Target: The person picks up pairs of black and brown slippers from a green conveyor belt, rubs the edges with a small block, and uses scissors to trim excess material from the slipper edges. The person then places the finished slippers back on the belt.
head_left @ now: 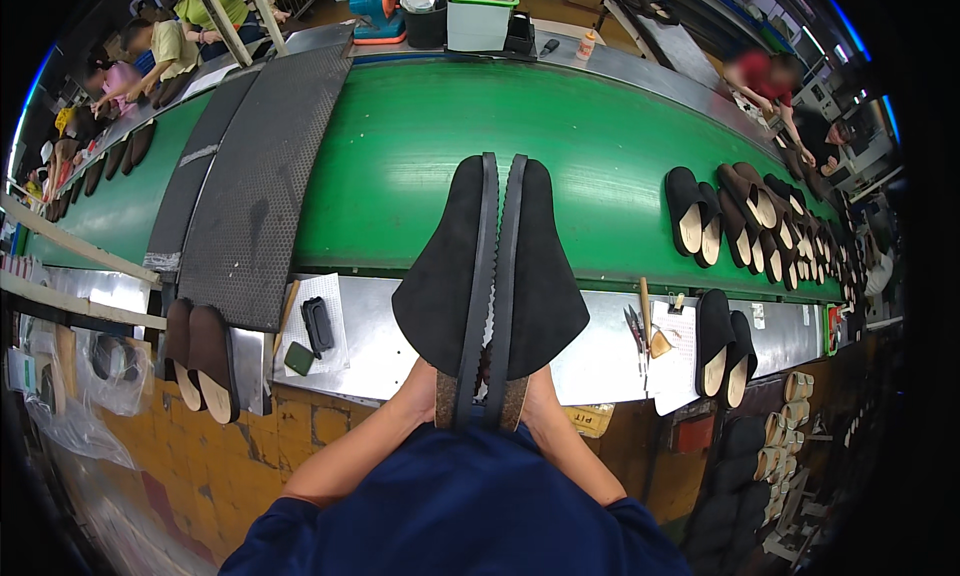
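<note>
Two black closed-toe clogs are held up before me, sole to sole, toes pointing away. My left hand (pixel 423 389) grips the left clog (pixel 440 276) near its heel, where a cork-coloured footbed edge shows. At the heel of the right clog (pixel 545 276) is my right hand (pixel 542 400), gripping it. Most of my fingers are hidden behind the clogs. The dark ridged soles stand upright, almost touching, with a narrow gap between them. Below the clogs lies a metal worktop (pixel 600 361).
Beyond runs a green conveyor belt (pixel 400 126) carrying several dark clogs (pixel 740 211) at right. Brown clogs (pixel 205 361) stand left; a black pair (pixel 722 346) stands right. A black brush (pixel 317 326), a green block (pixel 298 358) and pointed tools (pixel 636 334) lie nearby. People work across the belt.
</note>
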A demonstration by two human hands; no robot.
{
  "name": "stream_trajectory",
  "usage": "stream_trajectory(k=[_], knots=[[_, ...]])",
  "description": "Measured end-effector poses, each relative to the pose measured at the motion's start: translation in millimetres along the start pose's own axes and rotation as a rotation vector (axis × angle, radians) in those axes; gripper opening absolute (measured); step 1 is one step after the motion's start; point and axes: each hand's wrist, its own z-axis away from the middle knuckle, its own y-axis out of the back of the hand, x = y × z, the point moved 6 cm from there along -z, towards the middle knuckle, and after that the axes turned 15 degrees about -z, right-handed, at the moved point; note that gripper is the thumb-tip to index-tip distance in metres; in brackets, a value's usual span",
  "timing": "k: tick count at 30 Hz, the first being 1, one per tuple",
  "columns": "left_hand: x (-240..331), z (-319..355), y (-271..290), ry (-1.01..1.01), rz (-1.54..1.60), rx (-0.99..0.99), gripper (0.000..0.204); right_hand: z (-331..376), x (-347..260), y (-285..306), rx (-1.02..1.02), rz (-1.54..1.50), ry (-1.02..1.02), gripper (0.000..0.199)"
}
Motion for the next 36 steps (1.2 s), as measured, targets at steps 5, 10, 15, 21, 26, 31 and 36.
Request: stream_trajectory(k=[5, 10, 15, 21, 26, 31, 36], knots=[[0, 2, 2, -0.063, 0.0, 0.03, 0.039, -1, 2, -2, -0.04, 0.005, 0.049, 0.043], [-26, 3, 15, 0.19, 0.042, 0.019, 0.043, -6, 22, 18, -0.202, 0.237, 0.021, 0.039], [-22, -7, 36, 0.076, 0.118, 0.034, 0.044, 4, -3, -25, -0.352, 0.584, 0.37, 0.039], [-34, -12, 52, 0.074, 0.213, -0.007, 0.046, 5, -57, -9, -0.317, 0.822, 0.704, 0.082], [-48, -18, 76, 0.072, 0.278, -0.066, 0.048, -32, -148, 212, 0.554, 0.633, 0.714, 0.062], [-64, -32, 104, -0.301, -0.922, -0.279, 0.049, 7, -208, 311, 1.484, 0.804, 0.365, 0.08], [-50, -32, 87, -0.209, -2.105, 0.2, 0.063, -11, -215, 327, 1.481, 0.794, 0.218, 0.086]])
